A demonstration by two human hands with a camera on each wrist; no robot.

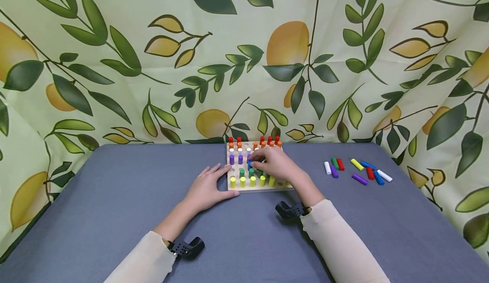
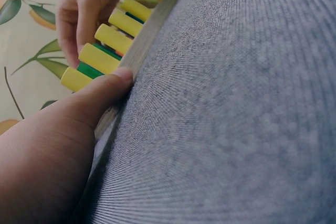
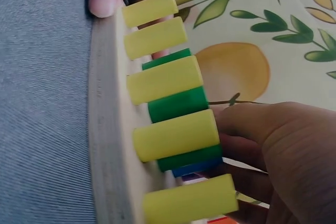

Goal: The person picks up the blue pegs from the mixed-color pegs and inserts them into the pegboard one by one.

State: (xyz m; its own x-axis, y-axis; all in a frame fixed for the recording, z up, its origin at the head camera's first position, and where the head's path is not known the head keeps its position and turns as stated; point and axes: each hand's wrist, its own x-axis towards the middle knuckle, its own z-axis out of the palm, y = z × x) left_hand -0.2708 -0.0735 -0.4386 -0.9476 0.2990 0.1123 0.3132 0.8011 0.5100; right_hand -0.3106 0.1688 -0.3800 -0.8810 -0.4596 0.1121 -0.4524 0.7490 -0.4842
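Note:
A wooden pegboard (image 1: 234,189) carries rows of coloured pegs: yellow at the front, then green, with purple, white, orange and red behind. My right hand (image 1: 278,163) is over the board's middle and pinches a blue peg (image 1: 249,165) between thumb and fingers, at the row behind the green pegs. My left hand (image 1: 206,190) rests spread at the board's front left corner, its thumb (image 2: 122,74) against the front edge and other fingers by the left side. In the right wrist view, yellow pegs (image 3: 176,136) partly cover the blue peg and fingertips.
Loose pegs lie to the right on the grey tablecloth (image 1: 122,189), among them a white peg (image 1: 327,168), a green peg (image 1: 335,163) and a purple peg (image 1: 360,179). A leaf-and-fruit patterned curtain (image 1: 237,100) hangs behind the table. Both wrists wear black bands.

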